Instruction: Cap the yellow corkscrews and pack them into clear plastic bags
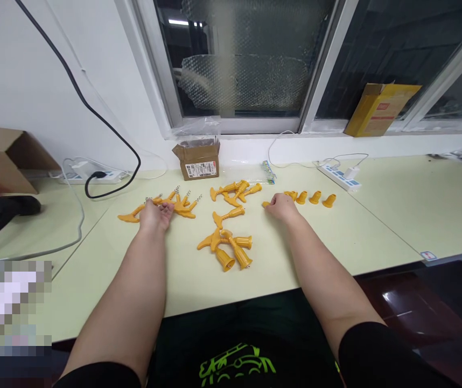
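Note:
My left hand (156, 215) is at a group of yellow T-shaped corkscrew handles (183, 207) with bare metal spirals, its fingers curled on one of them and partly hidden by the hand. My right hand (282, 207) is closed on a yellow bell-shaped sleeve (265, 205), of which only the end shows. Several more sleeves (315, 198) stand in a row to its right. Between my hands lie corkscrews with sleeves fitted: a pile (237, 191) at the back, a single corkscrew (229, 216) in the middle and a cluster (226, 248) nearer me.
An opened small cardboard box (201, 160) stands by the wall, with a clear plastic bag (247, 172) beside it. Power strips (339, 177) and cables lie along the back. A larger carton (0, 156) and a black stand (8, 207) occupy the left side.

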